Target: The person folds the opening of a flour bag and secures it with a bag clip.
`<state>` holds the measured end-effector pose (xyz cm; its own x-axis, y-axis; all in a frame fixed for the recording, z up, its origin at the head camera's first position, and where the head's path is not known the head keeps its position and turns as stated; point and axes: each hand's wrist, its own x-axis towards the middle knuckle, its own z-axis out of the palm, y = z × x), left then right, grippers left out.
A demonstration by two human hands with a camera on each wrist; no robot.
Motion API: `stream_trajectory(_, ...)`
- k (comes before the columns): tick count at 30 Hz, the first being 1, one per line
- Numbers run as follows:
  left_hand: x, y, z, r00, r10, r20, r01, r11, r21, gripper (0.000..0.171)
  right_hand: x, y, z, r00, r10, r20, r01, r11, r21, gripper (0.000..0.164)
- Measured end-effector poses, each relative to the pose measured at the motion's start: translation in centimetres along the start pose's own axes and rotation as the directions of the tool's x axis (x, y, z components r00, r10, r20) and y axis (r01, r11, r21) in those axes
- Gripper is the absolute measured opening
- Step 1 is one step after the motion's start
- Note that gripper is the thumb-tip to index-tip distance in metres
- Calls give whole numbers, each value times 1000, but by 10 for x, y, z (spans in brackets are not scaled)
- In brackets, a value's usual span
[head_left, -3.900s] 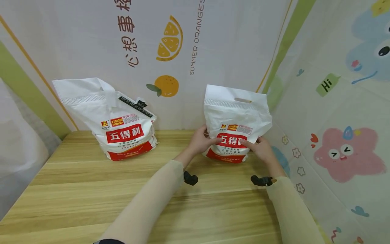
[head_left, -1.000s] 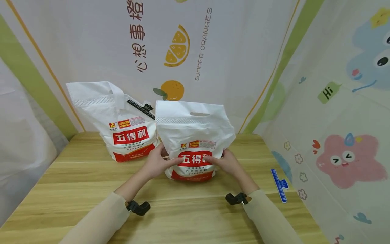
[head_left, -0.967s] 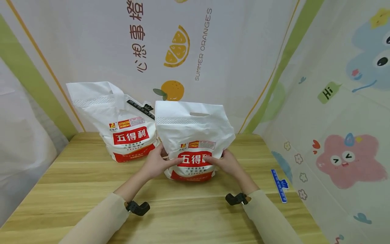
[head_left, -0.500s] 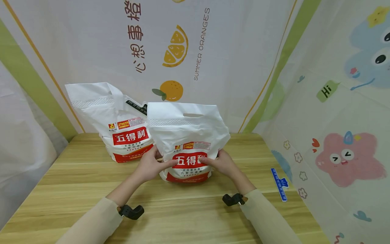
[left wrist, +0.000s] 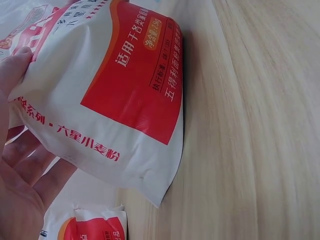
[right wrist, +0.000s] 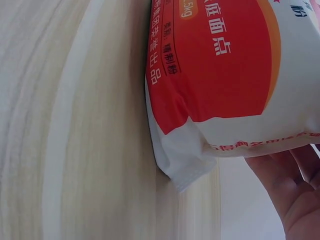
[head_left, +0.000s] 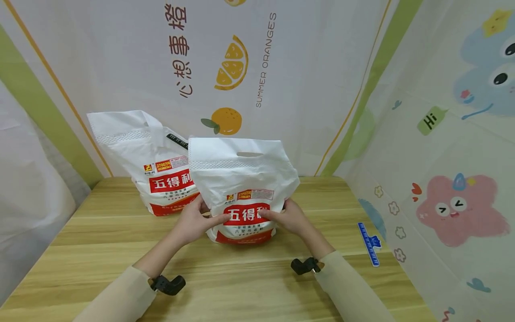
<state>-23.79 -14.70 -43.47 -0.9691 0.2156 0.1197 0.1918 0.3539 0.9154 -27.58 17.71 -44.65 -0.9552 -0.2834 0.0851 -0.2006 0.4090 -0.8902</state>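
The flour bag [head_left: 243, 190] stands near and right of the clipped bag [head_left: 130, 144], apparently resting on the worktop [head_left: 241, 286]. The left hand [head_left: 194, 222] and right hand [head_left: 292, 218] grasp its lower sides with their fingers [left wrist: 52, 180]. It is likely heavy and slumping, so low, two-sided support suits it. Wrist views reveal its bottom corners; only the head view shows the blue clip [head_left: 369, 244], well right of the clipped bag.
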Motion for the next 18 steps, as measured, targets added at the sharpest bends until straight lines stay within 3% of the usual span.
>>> stream_trajectory(9, -3, -1, 1, 1000, -8, 6, 8, 1000, -16, 75, -3, -4, 3, 1000, 12, -4, -12, 1000, 1, 65)
stream_trajectory(13, -6, 0, 2, 1000, -4, 10, 4, 999, -35, 74, -8, -8, 0, 999, 35, -6, -36, 997, -61, 66)
stream_trajectory(18, -15, 8, -11, 998, 9, -54, -9, 1000, -3, 79, -16, -11, -14, 999, 30, -39, -34, 992, -120, 67)
